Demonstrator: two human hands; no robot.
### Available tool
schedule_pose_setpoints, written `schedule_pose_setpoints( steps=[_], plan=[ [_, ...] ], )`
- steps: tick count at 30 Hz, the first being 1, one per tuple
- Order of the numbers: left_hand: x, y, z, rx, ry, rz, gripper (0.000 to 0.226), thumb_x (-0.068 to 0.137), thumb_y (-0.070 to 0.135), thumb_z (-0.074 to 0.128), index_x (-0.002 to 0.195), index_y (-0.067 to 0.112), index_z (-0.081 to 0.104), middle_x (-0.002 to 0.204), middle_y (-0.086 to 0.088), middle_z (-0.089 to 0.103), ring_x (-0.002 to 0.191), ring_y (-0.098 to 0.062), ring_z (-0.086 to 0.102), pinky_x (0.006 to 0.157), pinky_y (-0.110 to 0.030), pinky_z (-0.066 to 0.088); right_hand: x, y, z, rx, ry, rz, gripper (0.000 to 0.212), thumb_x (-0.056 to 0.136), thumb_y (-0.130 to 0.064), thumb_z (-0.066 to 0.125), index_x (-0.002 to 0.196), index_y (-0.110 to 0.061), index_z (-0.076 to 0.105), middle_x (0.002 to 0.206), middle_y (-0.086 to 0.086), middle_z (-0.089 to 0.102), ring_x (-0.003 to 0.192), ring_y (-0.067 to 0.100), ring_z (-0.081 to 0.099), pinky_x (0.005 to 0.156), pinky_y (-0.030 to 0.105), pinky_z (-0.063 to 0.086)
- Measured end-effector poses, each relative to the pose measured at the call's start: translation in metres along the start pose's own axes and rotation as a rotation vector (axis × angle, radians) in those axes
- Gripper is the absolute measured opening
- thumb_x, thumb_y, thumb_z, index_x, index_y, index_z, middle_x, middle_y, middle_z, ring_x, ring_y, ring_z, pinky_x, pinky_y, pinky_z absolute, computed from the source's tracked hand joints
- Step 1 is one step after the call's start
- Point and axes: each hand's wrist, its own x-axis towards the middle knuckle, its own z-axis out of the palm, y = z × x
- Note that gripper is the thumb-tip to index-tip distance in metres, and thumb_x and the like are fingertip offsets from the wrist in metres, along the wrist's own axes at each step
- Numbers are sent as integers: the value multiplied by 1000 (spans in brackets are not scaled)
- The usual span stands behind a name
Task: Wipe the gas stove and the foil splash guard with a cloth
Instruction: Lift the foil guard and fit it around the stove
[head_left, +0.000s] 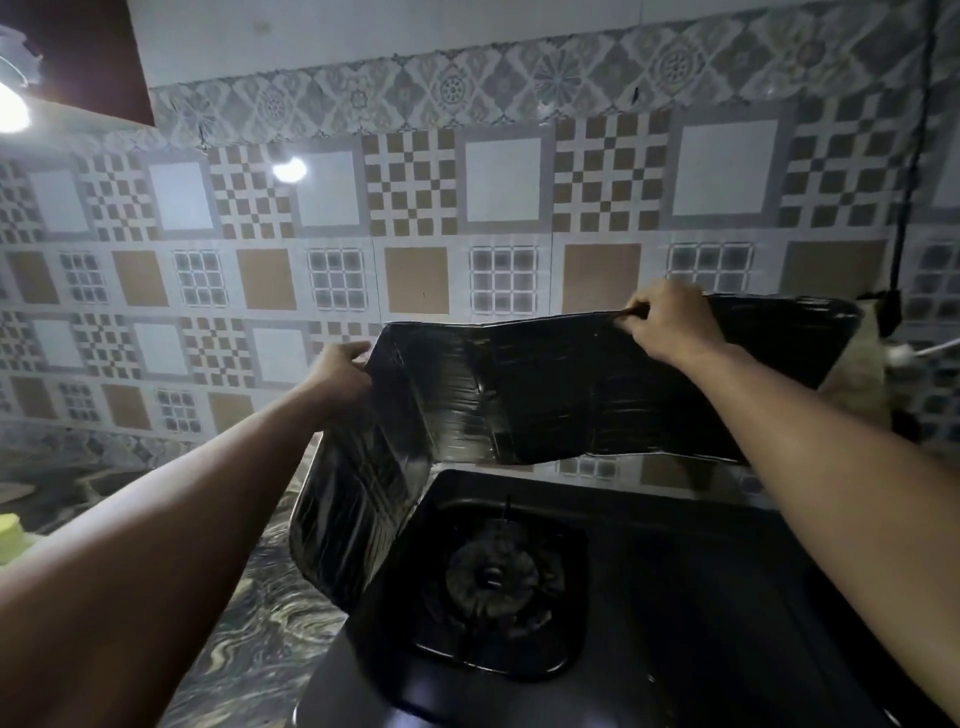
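Note:
A dark, creased foil splash guard (545, 395) stands folded around the back and left side of the black gas stove (675, 597). The burner (493, 577) sits in the stove's left half. My left hand (340, 371) grips the guard's upper left corner where the side panel folds. My right hand (670, 322) pinches the top edge of the back panel near its middle. The guard's lower edge hangs a little above the stove's back rim. No cloth is held in either hand.
A patterned tile wall (415, 208) rises right behind the guard. A marbled dark countertop (249, 623) lies left of the stove. A pale cloth-like bundle (862, 384) and a black hanging cord (904, 182) are at the far right. A yellow-green object (10, 535) sits at the left edge.

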Motion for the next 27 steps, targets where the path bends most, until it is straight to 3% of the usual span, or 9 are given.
schedule_pose_setpoints(
  steps=[4,6,9,11,13,16,19,24,27],
  plan=[
    [15,-1,18,161,-3,-12,57,85,-6,57,140,5,48,132,-19,59,112,-38,62,94,-49,53,-3,26,21,-22,-29,108,19,86,-24,71,101,-13,72,100,10,70,88,24,60,77,30,46],
    [19,-3,27,231,-18,-16,48,84,-3,59,131,6,59,126,-17,64,109,-35,64,93,-47,54,-4,40,34,-26,-55,156,25,83,-29,74,104,-16,72,105,10,67,94,28,61,77,30,45],
    [26,-6,39,284,-35,-9,26,82,-4,55,99,2,74,95,-19,73,86,-35,69,73,-43,60,0,57,54,-63,-100,244,34,79,-44,75,99,-17,69,100,12,65,85,27,57,68,29,41],
    [30,-4,46,312,-16,-1,27,81,-8,49,92,-2,73,82,-18,69,69,-30,65,55,-33,54,3,62,62,-101,-81,279,38,79,-48,72,98,-16,68,96,12,65,81,26,54,65,30,40],
    [38,1,51,347,7,13,28,81,-10,48,94,-3,72,78,-14,66,62,-21,57,50,-26,44,8,61,67,-116,-28,257,37,81,-47,72,94,-13,70,89,12,66,78,26,56,63,29,42],
    [52,1,52,350,29,30,27,82,-7,52,96,0,74,89,-16,71,77,-27,63,63,-30,48,11,54,72,-111,11,226,36,81,-46,72,92,-12,72,86,12,67,79,29,61,64,30,47],
    [59,-8,58,379,-19,4,21,83,-2,59,97,3,75,93,-15,72,88,-32,68,75,-38,58,11,54,80,-195,-67,270,38,82,-48,70,95,-12,70,97,14,66,91,34,61,66,31,43],
    [65,-23,66,419,-116,-5,14,82,2,65,93,1,74,87,-16,71,77,-26,64,72,-39,57,2,71,98,-271,-243,376,42,86,-47,66,102,-9,67,109,17,64,101,35,60,73,34,44],
    [72,-22,60,473,-186,-53,23,82,10,72,95,-9,70,86,-18,67,76,-23,58,75,-37,54,1,75,103,-294,-248,396,35,90,-40,63,108,-11,68,111,17,64,102,36,61,75,35,44]
  ],
)
